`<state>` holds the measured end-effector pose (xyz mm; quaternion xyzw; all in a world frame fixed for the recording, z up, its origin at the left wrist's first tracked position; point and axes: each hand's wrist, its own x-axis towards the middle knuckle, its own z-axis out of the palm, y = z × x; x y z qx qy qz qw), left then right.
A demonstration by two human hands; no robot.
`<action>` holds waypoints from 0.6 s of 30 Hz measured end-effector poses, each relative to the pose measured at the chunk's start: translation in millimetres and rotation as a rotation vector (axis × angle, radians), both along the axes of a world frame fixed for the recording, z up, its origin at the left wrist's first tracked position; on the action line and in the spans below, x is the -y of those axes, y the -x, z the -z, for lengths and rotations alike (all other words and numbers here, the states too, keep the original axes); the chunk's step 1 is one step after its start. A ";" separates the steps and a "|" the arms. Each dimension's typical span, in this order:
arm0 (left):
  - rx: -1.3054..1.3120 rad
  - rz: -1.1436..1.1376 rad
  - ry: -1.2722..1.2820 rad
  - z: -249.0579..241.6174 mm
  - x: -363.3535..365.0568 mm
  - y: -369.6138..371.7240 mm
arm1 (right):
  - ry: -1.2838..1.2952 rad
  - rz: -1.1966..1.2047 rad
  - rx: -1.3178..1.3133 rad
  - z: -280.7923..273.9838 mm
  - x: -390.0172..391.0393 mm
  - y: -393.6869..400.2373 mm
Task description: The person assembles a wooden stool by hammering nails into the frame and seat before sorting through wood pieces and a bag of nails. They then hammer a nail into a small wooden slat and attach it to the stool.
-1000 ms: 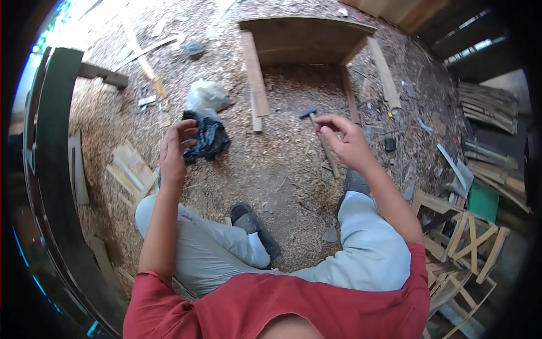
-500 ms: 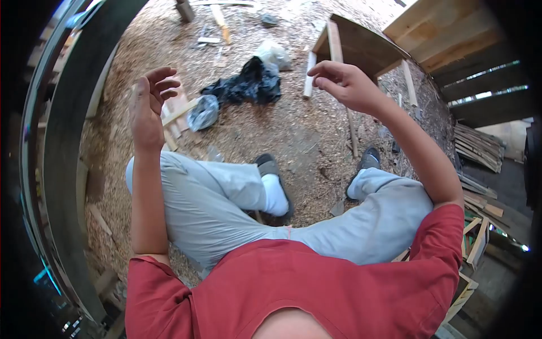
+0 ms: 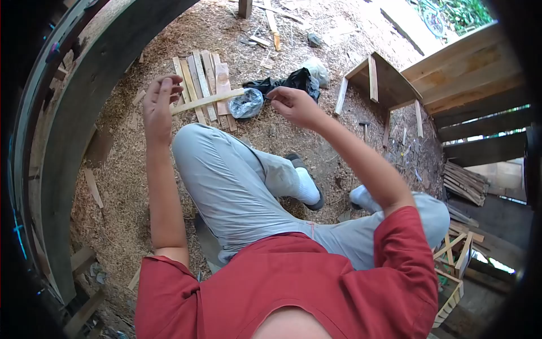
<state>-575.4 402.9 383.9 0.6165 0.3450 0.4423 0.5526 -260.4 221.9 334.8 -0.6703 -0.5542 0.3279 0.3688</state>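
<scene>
My left hand (image 3: 158,107) is raised at the left, fingers apart and curved, with nothing seen in it. Just right of it, several wooden slats (image 3: 197,85) lie side by side on the ground, with one pale slat (image 3: 209,100) across them. A clear plastic bag (image 3: 246,104) touches the slats' right side. My right hand (image 3: 293,106) hangs in the air near a black plastic bag (image 3: 302,81), thumb and fingers bent; its fingertips are too small to show whether anything is between them.
A wooden box frame (image 3: 381,82) stands at the upper right, with a hammer (image 3: 365,130) below it. Board walls (image 3: 463,62) rise at the right, near stacked slats (image 3: 464,183). A dark beam (image 3: 84,118) curves along the left. Wood shavings (image 3: 130,186) cover the ground.
The view has swung left, bringing the slats out from behind my left hand. My right hand has come closer to my left and now hangs by the plastic bags.
</scene>
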 end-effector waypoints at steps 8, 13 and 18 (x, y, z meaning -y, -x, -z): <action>-0.303 0.094 0.165 28.7 1.5 -75.3 | 0.049 0.165 0.133 133.9 -54.6 13.1; -0.544 0.089 0.244 121.1 -31.2 -143.8 | 0.239 0.456 0.174 201.7 -65.9 20.2; -0.896 0.007 0.078 243.4 -45.0 -142.9 | 0.339 0.500 0.111 232.7 -91.4 23.6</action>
